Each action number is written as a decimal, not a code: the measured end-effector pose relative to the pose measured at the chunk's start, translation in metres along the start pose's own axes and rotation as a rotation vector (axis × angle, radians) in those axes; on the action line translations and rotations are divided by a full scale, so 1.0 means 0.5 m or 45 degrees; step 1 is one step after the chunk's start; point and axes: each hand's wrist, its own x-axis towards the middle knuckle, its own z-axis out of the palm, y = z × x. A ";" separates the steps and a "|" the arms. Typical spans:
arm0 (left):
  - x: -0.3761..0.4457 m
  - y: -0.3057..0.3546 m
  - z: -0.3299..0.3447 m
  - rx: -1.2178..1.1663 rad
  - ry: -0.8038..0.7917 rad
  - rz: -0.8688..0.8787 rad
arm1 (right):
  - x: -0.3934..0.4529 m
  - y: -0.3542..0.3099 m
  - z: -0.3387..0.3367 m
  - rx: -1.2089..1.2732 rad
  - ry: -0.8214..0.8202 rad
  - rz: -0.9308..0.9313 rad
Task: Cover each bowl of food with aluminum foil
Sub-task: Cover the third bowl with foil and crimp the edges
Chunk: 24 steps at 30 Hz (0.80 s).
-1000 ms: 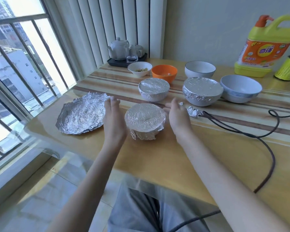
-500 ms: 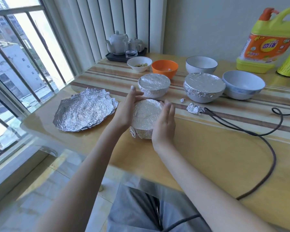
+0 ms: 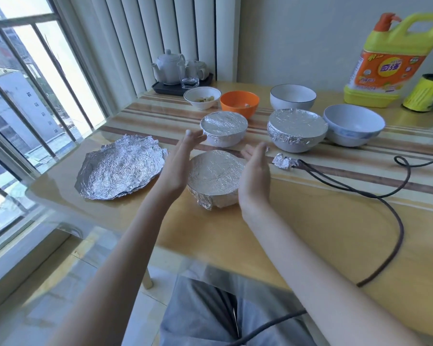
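Observation:
A foil-covered bowl (image 3: pixel 214 178) stands near the table's front edge between my hands. My left hand (image 3: pixel 179 161) is at its left side and my right hand (image 3: pixel 254 176) at its right, both with straight fingers, palms facing the bowl; whether they touch it I cannot tell. Behind it stand two more foil-covered bowls (image 3: pixel 224 128) (image 3: pixel 296 129). Uncovered bowls sit further back: a small white one with food (image 3: pixel 202 97), an orange one (image 3: pixel 239 103), a white one (image 3: pixel 292 97) and a pale blue one (image 3: pixel 353 124). Crumpled foil sheets (image 3: pixel 121 167) lie flat to the left.
A foil scrap (image 3: pixel 283 161) lies right of my right hand beside a dark cable (image 3: pixel 375 196) looping over the table. A tea tray (image 3: pixel 175 87) with teapot sits at the back. A yellow detergent jug (image 3: pixel 390 61) and a green can (image 3: pixel 426 93) stand at the back right.
My hands closed in against the sides of the near foil-covered bowl half a second ago. Now they have spread slightly apart and lifted, fingers straight.

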 end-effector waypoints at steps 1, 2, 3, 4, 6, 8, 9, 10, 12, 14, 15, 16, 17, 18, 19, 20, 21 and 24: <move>-0.001 -0.003 0.007 0.004 -0.041 0.002 | -0.010 0.011 0.017 -0.046 -0.017 -0.049; -0.002 -0.007 0.013 0.035 -0.046 0.000 | -0.018 0.018 0.028 -0.087 -0.003 -0.093; -0.004 -0.009 0.018 0.078 -0.033 0.010 | -0.021 0.023 0.035 -0.111 0.046 -0.126; -0.005 -0.009 0.020 0.128 0.000 0.020 | -0.020 0.023 0.036 -0.123 0.098 -0.140; -0.008 -0.007 0.023 0.185 0.035 0.024 | -0.013 0.025 0.032 -0.153 0.128 -0.121; -0.007 -0.004 0.022 0.197 0.047 -0.003 | -0.006 0.031 0.029 -0.133 0.065 -0.078; -0.006 -0.005 0.023 0.190 0.056 -0.021 | -0.003 0.033 0.028 -0.093 0.025 -0.053; -0.007 -0.007 0.026 0.181 0.068 -0.035 | -0.001 0.036 0.027 -0.048 -0.011 -0.042; -0.016 -0.006 0.034 0.187 0.133 -0.035 | 0.008 0.043 0.020 0.029 -0.124 -0.042; -0.029 -0.001 0.044 0.240 0.215 -0.027 | 0.028 0.039 0.003 0.136 -0.271 0.036; -0.033 0.002 0.045 0.264 0.212 -0.014 | 0.038 0.034 -0.010 0.189 -0.349 0.107; -0.038 0.006 0.041 0.277 0.172 0.012 | 0.048 0.030 -0.026 0.242 -0.400 0.171; -0.040 0.008 0.034 0.279 0.107 0.041 | 0.054 0.027 -0.045 0.274 -0.416 0.204; -0.043 0.013 0.024 0.280 0.038 0.066 | 0.055 0.025 -0.062 0.278 -0.402 0.199; -0.045 0.017 0.011 0.307 -0.027 0.088 | 0.049 0.027 -0.077 0.237 -0.364 0.164; -0.046 0.021 -0.001 0.371 -0.106 0.120 | 0.037 0.030 -0.086 0.183 -0.337 0.112; -0.045 0.026 -0.011 0.478 -0.213 0.150 | 0.022 0.035 -0.091 0.125 -0.336 0.050; -0.040 0.043 -0.013 0.972 -0.537 0.175 | -0.021 0.048 -0.080 0.005 -0.499 -0.084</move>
